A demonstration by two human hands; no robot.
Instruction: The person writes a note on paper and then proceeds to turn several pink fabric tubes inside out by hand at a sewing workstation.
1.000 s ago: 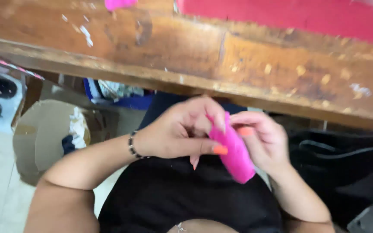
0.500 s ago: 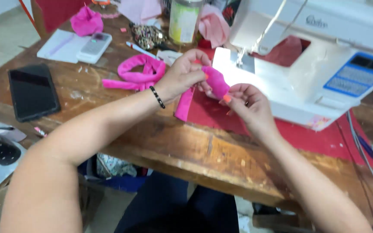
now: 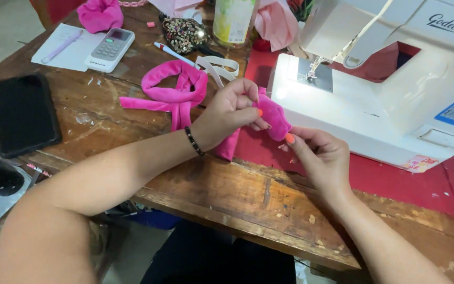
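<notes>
Both hands are pinching a small pink velvet piece [image 3: 272, 117] just in front of the white sewing machine [image 3: 395, 89]: the left hand [image 3: 230, 113] is closing on its upper end, the right hand [image 3: 319, 155] nipping its lower edge. Left of the grip, a pink fabric loop [image 3: 172, 87] is lying on the wooden table [image 3: 248, 194].

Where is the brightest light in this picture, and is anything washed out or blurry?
In the head view, the sewing machine has its own lamp glaring on its white bed near the needle, washing that patch out; the pink fabric piece held by the left hand and right hand looks sharp; the near forearms at the bottom edge look softer and stretched.
</notes>
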